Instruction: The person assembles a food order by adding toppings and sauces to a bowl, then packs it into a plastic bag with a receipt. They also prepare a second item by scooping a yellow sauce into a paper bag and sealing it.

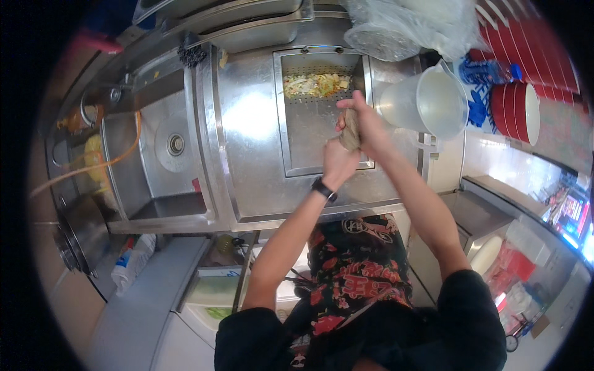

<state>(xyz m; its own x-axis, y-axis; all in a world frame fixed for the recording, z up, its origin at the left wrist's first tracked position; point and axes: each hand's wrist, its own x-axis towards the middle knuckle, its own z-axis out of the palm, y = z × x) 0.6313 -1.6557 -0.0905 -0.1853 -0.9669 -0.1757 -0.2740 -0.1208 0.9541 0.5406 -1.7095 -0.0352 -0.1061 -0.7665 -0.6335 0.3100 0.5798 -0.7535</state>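
Observation:
Over the near right part of a perforated metal strainer basin [306, 134], my two hands are together on a crumpled brownish cloth [351, 131]. My left hand [341, 155], with a black watch at its wrist, grips the lower end of the cloth. My right hand [366, 125] lies along the cloth's right side, some fingers stretched out past its upper end. Food scraps [318, 86] lie at the far end of the basin, beyond the hands.
A large translucent plastic pitcher [424, 104] stands right of the basin, near stacked red bowls [513, 111] and a plastic bottle [489, 72]. Left is a steel sink [174, 162] with an orange hose [125, 155]. Metal pans [250, 35] and plastic bags [417, 23] line the back.

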